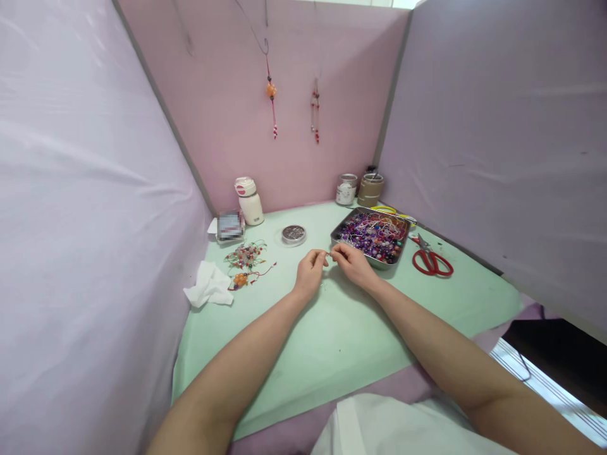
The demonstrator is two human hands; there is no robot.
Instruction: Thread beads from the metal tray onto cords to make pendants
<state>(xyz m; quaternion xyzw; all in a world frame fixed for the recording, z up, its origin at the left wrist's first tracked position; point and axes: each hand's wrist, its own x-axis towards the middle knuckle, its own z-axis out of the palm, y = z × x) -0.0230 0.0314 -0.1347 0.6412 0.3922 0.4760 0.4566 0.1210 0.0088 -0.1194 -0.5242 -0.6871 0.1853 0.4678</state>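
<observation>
My left hand [310, 270] and my right hand [351, 263] meet fingertip to fingertip over the green mat [332, 328], just in front of a metal tray [396, 256] full of purple, red and mixed beads with white cord. Both hands pinch something very small between them, too small to name; a thin thread seems to run between the fingertips. The right hand is nearest the tray's front left corner.
Red scissors [430, 260] lie right of the tray. A round tin [293, 234], a white bottle [250, 201], finished beaded strands [245, 262], a crumpled tissue [208, 285] and two jars [359, 189] sit around. Beaded pendants [271, 95] hang on the pink wall.
</observation>
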